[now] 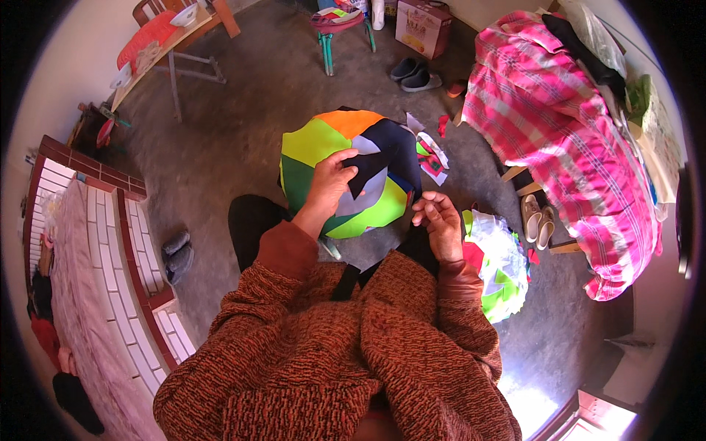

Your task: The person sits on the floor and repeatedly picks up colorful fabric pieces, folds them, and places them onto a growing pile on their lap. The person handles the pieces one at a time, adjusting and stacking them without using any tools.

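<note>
In front of my knees sits a round patchwork cover (312, 143) with lime, orange, green, grey and black panels; it looks draped over a stool. My left hand (329, 185) is above its middle, thumb and fingers closed on a pointed black fabric piece (373, 165). My right hand (441, 226) is raised at the cover's right edge, thumb and fingertips drawn together in a pinch. Whatever is between those fingertips is too small to make out. A second colourful bundle (500, 275), lime, red and whitish, lies to the right of my right forearm.
Fabric scraps (430, 156) lie on the floor beyond the cover. Dark slippers (417, 76), pale shoes (538, 222) and grey slippers (177, 257) stand around. A pink plaid cloth (559, 125) covers furniture at right. A small stool (338, 22) and a carton (423, 28) are at the back.
</note>
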A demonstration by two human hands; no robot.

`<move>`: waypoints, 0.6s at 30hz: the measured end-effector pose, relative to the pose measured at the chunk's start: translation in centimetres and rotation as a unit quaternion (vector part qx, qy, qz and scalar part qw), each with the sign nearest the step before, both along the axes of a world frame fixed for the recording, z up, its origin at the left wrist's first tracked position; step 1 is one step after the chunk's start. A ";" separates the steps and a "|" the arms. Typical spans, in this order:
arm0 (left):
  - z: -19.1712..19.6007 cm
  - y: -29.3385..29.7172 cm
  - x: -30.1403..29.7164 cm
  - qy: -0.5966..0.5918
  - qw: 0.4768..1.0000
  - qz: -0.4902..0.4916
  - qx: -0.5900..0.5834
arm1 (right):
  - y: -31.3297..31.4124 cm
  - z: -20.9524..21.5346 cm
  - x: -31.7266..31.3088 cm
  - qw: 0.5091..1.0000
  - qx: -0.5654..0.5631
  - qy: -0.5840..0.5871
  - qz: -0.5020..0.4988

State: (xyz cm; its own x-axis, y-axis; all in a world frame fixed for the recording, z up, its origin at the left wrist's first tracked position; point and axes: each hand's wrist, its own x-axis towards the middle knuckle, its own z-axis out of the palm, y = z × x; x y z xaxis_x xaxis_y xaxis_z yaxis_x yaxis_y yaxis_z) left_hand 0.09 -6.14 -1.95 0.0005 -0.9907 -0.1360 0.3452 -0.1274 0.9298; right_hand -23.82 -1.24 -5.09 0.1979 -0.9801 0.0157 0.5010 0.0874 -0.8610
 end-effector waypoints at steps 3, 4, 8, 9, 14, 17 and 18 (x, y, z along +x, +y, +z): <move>1.7 -1.2 -1.1 0.016 1.000 0.014 0.019 | 0.0 0.0 0.0 1.000 0.002 -0.004 0.004; 2.0 -2.0 -1.3 0.013 0.999 0.027 0.016 | -0.1 0.0 0.0 1.000 0.001 0.001 0.003; 4.1 -5.2 -2.5 -0.056 0.987 0.115 -0.096 | 0.0 0.1 0.0 1.000 -0.002 0.007 -0.001; 4.9 -5.7 -3.1 -0.056 0.981 0.131 -0.134 | 0.1 0.1 -0.1 1.000 -0.001 0.005 -0.003; 3.4 -6.5 -5.5 -0.053 0.964 0.189 -0.179 | 0.1 0.0 -0.3 1.000 -0.002 -0.001 -0.004; -4.1 -7.2 -5.2 -0.178 0.951 0.231 -0.102 | 0.1 0.2 0.4 1.000 -0.007 -0.009 0.008; -4.1 -6.4 -6.3 -0.112 0.971 0.206 -0.045 | 0.1 0.1 0.0 1.000 -0.006 -0.008 0.002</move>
State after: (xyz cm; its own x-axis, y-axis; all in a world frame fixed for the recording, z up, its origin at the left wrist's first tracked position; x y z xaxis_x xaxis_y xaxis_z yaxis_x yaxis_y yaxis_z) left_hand -6.23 -12.54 -6.01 0.4197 -0.9077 0.0012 0.1373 0.0647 0.9884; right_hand -23.80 -1.19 -4.99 0.2019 -0.9789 0.0314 0.5136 0.0785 -0.8545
